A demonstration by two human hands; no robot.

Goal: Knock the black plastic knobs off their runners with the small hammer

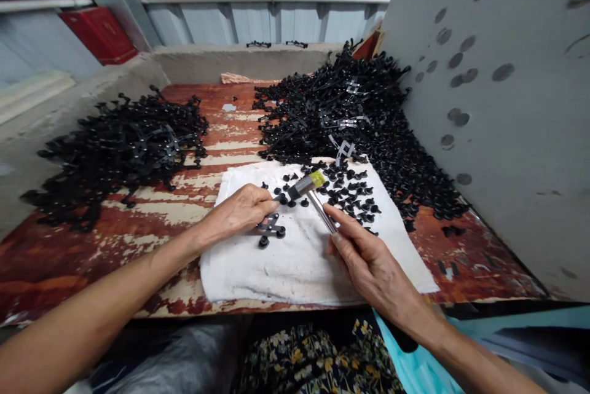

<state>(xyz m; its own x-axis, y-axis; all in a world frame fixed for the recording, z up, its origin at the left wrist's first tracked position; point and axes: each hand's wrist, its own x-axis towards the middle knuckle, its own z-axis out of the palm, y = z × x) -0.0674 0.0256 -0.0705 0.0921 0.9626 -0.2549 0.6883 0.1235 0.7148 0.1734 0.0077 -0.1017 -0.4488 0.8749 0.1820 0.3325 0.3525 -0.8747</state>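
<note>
My left hand (246,209) is closed on a dark linkage piece (268,226) with round black feet, low over the white cloth (286,271). In my right hand (369,259) is the metal handle of a small hammer (321,212). The hammer's head, grey with a yellow-green end, is just right of my left fingertips, near a round black part of the piece. Many small black knobs (353,197) lie scattered on the upper right of the cloth.
A heap of assembled black linkages (129,142) lies at the left. A larger heap (313,99) stands at the back right, running into loose black parts (428,179) beside a grey panel (498,105). A red box (99,34) sits at the back left.
</note>
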